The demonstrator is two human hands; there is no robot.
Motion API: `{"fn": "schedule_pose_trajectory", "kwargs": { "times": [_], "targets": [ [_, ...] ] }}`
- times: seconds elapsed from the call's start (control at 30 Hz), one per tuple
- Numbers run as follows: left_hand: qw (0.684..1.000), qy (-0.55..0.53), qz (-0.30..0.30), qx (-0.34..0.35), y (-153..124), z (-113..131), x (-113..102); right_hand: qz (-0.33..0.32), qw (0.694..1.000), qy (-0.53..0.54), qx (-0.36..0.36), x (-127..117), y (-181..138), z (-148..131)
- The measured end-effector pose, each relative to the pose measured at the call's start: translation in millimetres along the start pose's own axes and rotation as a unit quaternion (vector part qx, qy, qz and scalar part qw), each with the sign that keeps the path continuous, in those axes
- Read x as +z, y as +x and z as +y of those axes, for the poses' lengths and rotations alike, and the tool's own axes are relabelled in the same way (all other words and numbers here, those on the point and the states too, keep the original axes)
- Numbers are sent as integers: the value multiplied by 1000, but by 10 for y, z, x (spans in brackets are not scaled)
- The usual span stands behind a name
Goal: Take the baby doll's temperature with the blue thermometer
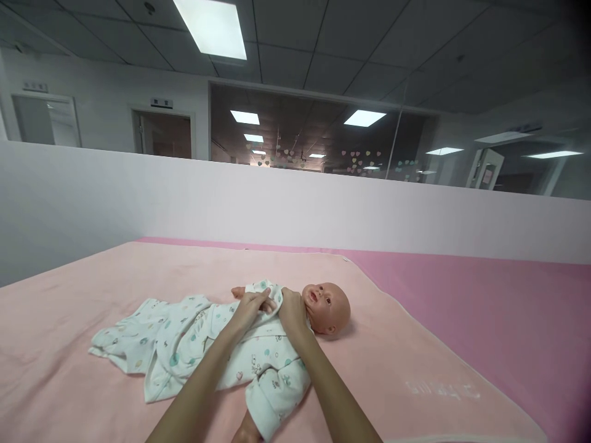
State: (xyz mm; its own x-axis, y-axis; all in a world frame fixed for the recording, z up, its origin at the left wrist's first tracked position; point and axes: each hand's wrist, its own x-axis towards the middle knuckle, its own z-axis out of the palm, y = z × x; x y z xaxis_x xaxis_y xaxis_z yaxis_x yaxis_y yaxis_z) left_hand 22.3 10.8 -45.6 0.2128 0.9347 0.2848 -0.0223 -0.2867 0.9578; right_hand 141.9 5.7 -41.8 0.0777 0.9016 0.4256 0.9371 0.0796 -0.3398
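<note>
A baby doll lies on its back with its head to the right and its face turned up. It wears a white patterned baby outfit, with both sleeves on the arms and the lower part spread out to the left. My left hand is at the doll's chest, fingers curled on the edge of the outfit. Just below the chin, my right hand is closed on the outfit near the collar. The fingertips of my right hand are hidden. One doll hand shows beyond the far sleeve.
Under the doll is a peach blanket with a pale edge, laid over a pink mat. A low white partition runs along the back. Behind it are doorways and a large window.
</note>
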Motion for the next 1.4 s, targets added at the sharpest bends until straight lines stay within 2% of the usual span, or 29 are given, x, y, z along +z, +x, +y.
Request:
{"fn": "schedule_pose_trajectory", "kwargs": {
  "times": [0.07,0.13,0.17,0.2,0.23,0.33,0.47,0.63,0.7,0.8,0.87,0.93,1.0,1.07,1.13,1.17,1.3,1.4],
  "targets": [
    [995,98,-24,1,80,27,12,-9,1000,8,0,-41,-25,0],
    [974,224,-1,1,207,52,-38,-7,1000,15,1,-56,-34,-3],
    [952,304,25,7,280,52,-83,-4,1000,18,0,-55,-34,-3],
    [915,399,49,21,352,37,-138,0,1000,20,0,-49,-33,-2],
    [899,432,63,19,418,7,-195,1,1000,22,-1,-39,-31,2],
    [870,491,48,0,540,-161,-326,5,1000,27,-10,7,-20,25],
    [835,550,24,-26,522,-350,-359,17,1000,20,-18,78,-1,59],
    [810,586,11,-31,389,-292,-342,22,999,8,-40,78,-18,79],
    [809,588,10,-15,321,-237,-347,21,998,2,-59,34,-68,93],
    [831,555,-14,-22,207,-168,-361,44,990,7,-135,-81,-196,144],
    [849,525,-28,-53,140,-132,-370,88,973,35,-213,-194,-273,219],
    [857,509,-25,-72,94,-105,-375,147,952,79,-257,-333,-290,346],
    [859,506,-19,-73,72,-92,-377,199,947,129,-217,-477,-216,530],
    [860,505,-15,-68,67,-94,-379,210,954,192,-98,-596,-64,750],
    [863,501,-10,-58,69,-108,-384,153,952,262,31,-658,113,969],
    [867,497,-10,-48,70,-116,-387,121,950,281,59,-665,191,1064],
    [874,485,-23,-27,75,-125,-399,7,937,343,66,-601,346,1300],
    [873,485,-22,-36,72,-104,-397,-33,904,422,62,-579,325,1371]
  ]
}}
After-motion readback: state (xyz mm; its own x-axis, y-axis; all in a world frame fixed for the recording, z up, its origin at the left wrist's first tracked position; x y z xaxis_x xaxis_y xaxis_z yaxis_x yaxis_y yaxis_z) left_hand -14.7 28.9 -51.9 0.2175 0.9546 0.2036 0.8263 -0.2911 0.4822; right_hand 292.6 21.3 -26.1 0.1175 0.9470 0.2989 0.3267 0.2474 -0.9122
